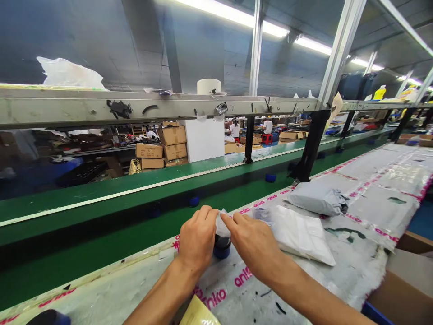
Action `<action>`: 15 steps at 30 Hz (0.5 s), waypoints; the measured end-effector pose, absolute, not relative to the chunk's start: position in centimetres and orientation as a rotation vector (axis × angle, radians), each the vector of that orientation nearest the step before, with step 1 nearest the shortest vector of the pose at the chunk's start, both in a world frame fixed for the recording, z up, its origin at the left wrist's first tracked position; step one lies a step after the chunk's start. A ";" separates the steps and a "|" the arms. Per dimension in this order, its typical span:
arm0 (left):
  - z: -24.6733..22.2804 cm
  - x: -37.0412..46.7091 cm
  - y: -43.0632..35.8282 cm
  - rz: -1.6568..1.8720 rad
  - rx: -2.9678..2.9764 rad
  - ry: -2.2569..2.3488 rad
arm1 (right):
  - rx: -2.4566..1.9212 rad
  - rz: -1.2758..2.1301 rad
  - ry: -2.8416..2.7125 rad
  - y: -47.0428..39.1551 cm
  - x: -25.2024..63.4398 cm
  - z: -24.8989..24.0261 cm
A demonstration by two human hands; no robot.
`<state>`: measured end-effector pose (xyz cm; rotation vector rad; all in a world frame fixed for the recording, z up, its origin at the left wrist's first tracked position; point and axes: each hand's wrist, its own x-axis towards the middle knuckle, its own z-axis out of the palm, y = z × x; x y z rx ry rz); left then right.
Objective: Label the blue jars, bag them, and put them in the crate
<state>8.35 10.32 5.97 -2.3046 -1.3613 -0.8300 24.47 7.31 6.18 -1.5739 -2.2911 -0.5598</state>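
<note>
Both hands meet over a small round black-and-blue part [222,249] on the plastic-covered bench. My left hand [199,234] is closed, its fingertips pinching the left edge of a thin whitish plastic piece [222,224]. From the other side my right hand [252,237] is closed on the same plastic, index finger and thumb towards it. The plastic sits just above the round part; whether it is a bag or a sheet I cannot tell. Close to the right hand lies a stack of white plastic bags [302,232].
Beyond the bench runs a green conveyor belt [118,225] with blue round parts [194,201] on it. A grey wrapped package [316,198] lies right. Near the front are yellow paper [199,312] and another dark round part [49,317]. A black post [309,149] stands at the bench edge.
</note>
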 end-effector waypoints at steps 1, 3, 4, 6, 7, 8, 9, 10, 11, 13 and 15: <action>5.9 8.4 10.3 -0.778 -2.310 -1.382 | -1.595 -0.563 -2.273 7.5 24.6 6.1; 5.7 8.4 10.4 -0.661 -2.313 -1.418 | -1.618 -0.563 -2.257 8.0 25.0 5.8; 5.6 8.4 10.5 -0.593 -2.321 -1.432 | -1.613 -0.570 -2.258 8.3 25.2 5.5; 5.5 8.4 10.9 -0.473 -2.351 -1.464 | -1.578 -0.609 -2.258 9.1 25.5 5.0; 5.4 8.4 11.2 -0.433 -2.368 -1.480 | -1.551 -0.632 -2.258 9.5 25.7 4.7; 5.3 8.3 11.5 -0.409 -2.381 -1.498 | -1.515 -0.649 -2.265 10.0 25.9 4.4; 5.1 8.2 11.9 -0.398 -2.393 -1.515 | -1.475 -0.658 -2.283 10.4 26.0 4.1; 4.9 8.1 12.2 -0.402 -2.403 -1.532 | -1.437 -0.658 -2.311 10.9 26.1 3.7; 4.7 7.9 12.5 -0.409 -2.414 -1.546 | -1.405 -0.652 -2.343 11.3 26.1 3.2; 4.1 7.6 13.0 -0.434 -2.445 -1.582 | -1.371 -0.620 -2.390 12.0 26.2 2.1; 3.3 7.3 13.1 -0.489 -2.472 -1.630 | -1.379 -0.542 -2.377 12.4 26.2 0.9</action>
